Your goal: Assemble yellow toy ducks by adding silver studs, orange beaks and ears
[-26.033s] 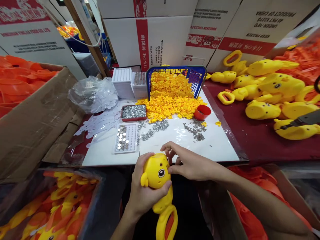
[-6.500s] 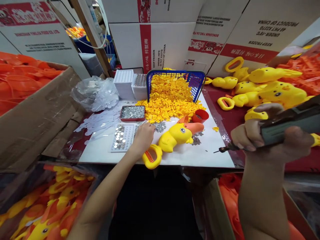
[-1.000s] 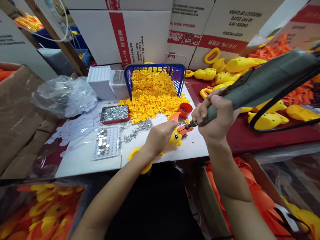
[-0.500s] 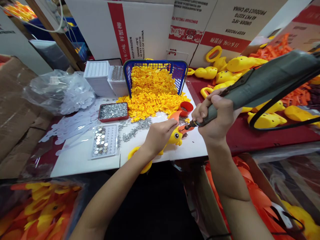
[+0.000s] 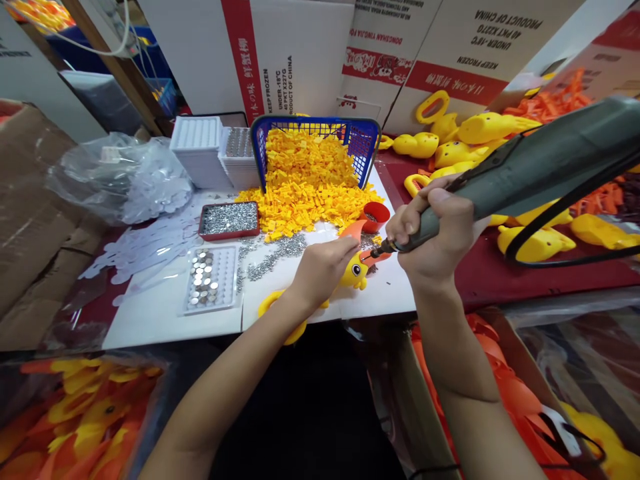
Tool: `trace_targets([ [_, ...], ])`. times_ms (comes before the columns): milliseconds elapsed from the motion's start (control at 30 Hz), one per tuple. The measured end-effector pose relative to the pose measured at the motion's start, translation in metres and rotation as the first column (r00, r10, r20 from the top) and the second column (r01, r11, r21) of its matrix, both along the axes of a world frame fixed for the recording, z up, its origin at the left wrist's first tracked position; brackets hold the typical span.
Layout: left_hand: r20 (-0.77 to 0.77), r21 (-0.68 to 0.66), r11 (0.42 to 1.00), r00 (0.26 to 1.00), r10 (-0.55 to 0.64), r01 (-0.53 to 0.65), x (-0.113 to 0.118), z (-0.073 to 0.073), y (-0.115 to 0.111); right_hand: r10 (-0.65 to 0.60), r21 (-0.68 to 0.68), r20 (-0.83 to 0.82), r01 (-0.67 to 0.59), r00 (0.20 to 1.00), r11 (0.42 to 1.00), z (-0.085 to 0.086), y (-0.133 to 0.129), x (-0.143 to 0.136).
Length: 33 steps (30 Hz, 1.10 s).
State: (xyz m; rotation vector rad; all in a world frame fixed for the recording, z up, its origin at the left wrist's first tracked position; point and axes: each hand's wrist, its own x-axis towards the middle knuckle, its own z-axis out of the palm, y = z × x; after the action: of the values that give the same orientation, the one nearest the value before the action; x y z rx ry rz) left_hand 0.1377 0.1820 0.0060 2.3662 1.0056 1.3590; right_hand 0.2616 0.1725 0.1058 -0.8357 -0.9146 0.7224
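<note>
My left hand (image 5: 324,268) is closed on a yellow plastic toy duck (image 5: 356,272) with a big printed eye and an orange bill. The toy lies at the table's front edge, and its yellow ring handle (image 5: 273,303) sticks out under my left forearm. My right hand (image 5: 437,223) is wrapped round a grey-green electric screwdriver (image 5: 530,170), held slanting down to the left. The screwdriver's bit touches the toy at the orange part beside the eye. Whether a screw sits under the bit is too small to tell.
A blue basket (image 5: 370,143) spills small yellow parts (image 5: 305,210). Near it stand a red tray (image 5: 229,233) of metal pieces, a red cup (image 5: 381,223) and a white tray (image 5: 227,293) with button cells. Yellow toys (image 5: 535,243) lie right; an open carton (image 5: 510,347) of orange parts stands below.
The screwdriver's bit has shifted slightly on the toy, from the orange part toward its edge by the yellow head. Both hands keep their hold; the whole view has moved slightly.
</note>
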Motion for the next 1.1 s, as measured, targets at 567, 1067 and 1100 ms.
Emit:
trace_targets([
  [567,-0.086,0.014,1.000,0.996,0.028,-0.027,-0.002,-0.002,0.001,-0.035,0.058,-0.013,0.035,0.999,0.998,-0.004,0.003,-0.002],
  [1067,-0.143,0.024,0.999,0.989,0.041,-0.038,-0.001,-0.002,-0.001,-0.064,0.126,0.079,0.054,0.995,0.991,-0.011,0.001,-0.003],
  [1100,-0.141,0.017,0.999,0.989,0.044,-0.042,-0.001,-0.002,0.000,-0.073,0.129,0.065,0.064,0.995,0.990,-0.011,0.000,-0.004],
])
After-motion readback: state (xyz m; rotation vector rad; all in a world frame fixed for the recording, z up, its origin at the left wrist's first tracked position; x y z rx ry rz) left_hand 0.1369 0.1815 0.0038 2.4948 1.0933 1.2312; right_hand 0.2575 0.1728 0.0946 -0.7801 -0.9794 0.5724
